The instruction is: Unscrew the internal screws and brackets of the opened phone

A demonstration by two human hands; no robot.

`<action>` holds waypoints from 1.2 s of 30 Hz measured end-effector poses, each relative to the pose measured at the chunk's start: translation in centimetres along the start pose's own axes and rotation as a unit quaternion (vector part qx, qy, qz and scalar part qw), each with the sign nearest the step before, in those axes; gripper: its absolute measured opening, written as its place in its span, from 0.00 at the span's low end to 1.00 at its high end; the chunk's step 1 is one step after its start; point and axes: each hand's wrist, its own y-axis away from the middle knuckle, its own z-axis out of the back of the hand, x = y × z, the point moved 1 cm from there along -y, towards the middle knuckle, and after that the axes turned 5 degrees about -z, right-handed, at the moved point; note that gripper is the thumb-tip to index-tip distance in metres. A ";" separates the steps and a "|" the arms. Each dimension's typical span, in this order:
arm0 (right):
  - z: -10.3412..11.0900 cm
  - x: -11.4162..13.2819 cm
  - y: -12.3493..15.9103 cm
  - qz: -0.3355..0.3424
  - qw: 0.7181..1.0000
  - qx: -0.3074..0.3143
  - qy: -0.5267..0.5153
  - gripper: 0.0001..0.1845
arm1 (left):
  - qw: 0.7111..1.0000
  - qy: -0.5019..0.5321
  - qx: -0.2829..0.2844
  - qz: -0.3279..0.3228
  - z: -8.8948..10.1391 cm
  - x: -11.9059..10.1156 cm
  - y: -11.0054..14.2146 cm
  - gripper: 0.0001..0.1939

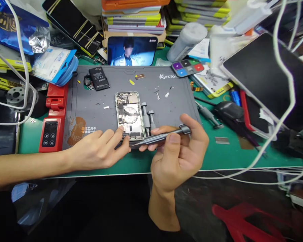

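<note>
An opened phone lies on the grey work mat, its inner boards, flat cables and round coil bare. My left hand grips its lower left corner, index fingertip on the frame and thumb at the bottom edge. In my right hand is a grey precision screwdriver, held slantwise between thumb and fingers with its cap end up to the right. Its thin tip points left and comes close to my left thumb at the phone's bottom edge. Whether the tip touches the phone, I cannot tell.
Two more screwdrivers lie right of the phone. A black battery and small loose parts are on the mat. Red device stands at left, a playing phone behind. White cables hang at right.
</note>
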 end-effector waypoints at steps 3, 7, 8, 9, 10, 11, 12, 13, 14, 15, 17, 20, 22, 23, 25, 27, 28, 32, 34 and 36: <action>0.0 0.1 0.0 0.006 1.000 -0.001 0.001 0.19 | 1.000 0.001 0.003 -0.001 -0.1 0.0 0.0 0.13; -0.1 0.1 -0.1 0.009 1.000 -0.005 -0.010 0.18 | 1.000 0.002 0.001 -0.003 -0.1 0.1 -0.1 0.13; -0.1 0.0 -0.1 0.010 1.000 -0.008 -0.007 0.18 | 1.000 0.002 0.000 -0.003 0.0 0.1 -0.1 0.13; -0.1 0.0 -0.1 0.011 1.000 -0.009 -0.003 0.18 | 1.000 0.004 -0.002 -0.003 0.0 0.1 -0.1 0.13; -0.1 0.0 -0.1 0.011 1.000 -0.009 -0.001 0.18 | 1.000 0.006 -0.002 -0.004 0.0 0.1 -0.2 0.13; -0.1 0.0 -0.1 0.011 1.000 -0.008 0.000 0.18 | 1.000 0.008 -0.002 -0.003 0.0 0.2 -0.2 0.13; -0.1 0.0 -0.1 0.012 1.000 -0.007 -0.002 0.19 | 1.000 0.009 -0.002 -0.003 0.1 0.2 -0.2 0.13; -0.1 0.0 0.0 0.011 1.000 -0.005 -0.004 0.19 | 1.000 0.009 -0.003 -0.003 0.1 0.2 -0.3 0.14; -0.1 0.0 0.0 0.011 1.000 -0.004 -0.006 0.19 | 1.000 0.009 -0.005 -0.001 0.1 0.2 -0.3 0.14; 0.0 0.0 0.0 0.011 1.000 -0.004 -0.007 0.19 | 1.000 0.009 -0.006 0.000 0.1 0.2 -0.3 0.14; 0.0 0.0 0.0 0.007 1.000 -0.007 -0.008 0.18 | 1.000 0.010 -0.009 0.002 0.2 0.2 -0.4 0.15; 0.1 0.0 0.0 -0.004 1.000 0.001 -0.011 0.18 | 1.000 0.014 -0.008 0.004 0.2 0.2 -0.4 0.16; 0.0 0.1 0.1 -0.011 1.000 0.010 -0.008 0.18 | 1.000 0.014 -0.008 0.005 0.2 0.2 -0.3 0.16; 0.0 0.1 0.0 -0.013 1.000 0.013 -0.004 0.18 | 1.000 0.014 -0.007 0.006 0.1 0.2 -0.3 0.16; -0.1 0.1 0.0 -0.013 1.000 0.014 0.006 0.18 | 1.000 0.014 -0.007 0.006 0.1 0.2 -0.2 0.15; -0.1 0.1 0.0 -0.013 1.000 0.014 0.011 0.17 | 1.000 0.015 -0.008 0.005 0.1 0.2 -0.3 0.15; -0.1 0.1 0.0 -0.012 1.000 0.015 0.011 0.17 | 1.000 0.016 -0.009 0.005 0.1 0.2 -0.3 0.15; 0.0 0.1 0.0 0.000 1.000 0.011 0.000 0.18 | 1.000 0.015 -0.016 0.009 0.1 0.2 -0.6 0.14; 0.0 0.1 0.0 0.006 1.000 0.014 -0.013 0.18 | 1.000 0.013 -0.017 0.011 0.2 0.3 -0.6 0.14; 0.0 0.2 0.1 0.006 1.000 0.019 -0.018 0.18 | 1.000 0.013 -0.017 0.010 0.2 0.3 -0.6 0.14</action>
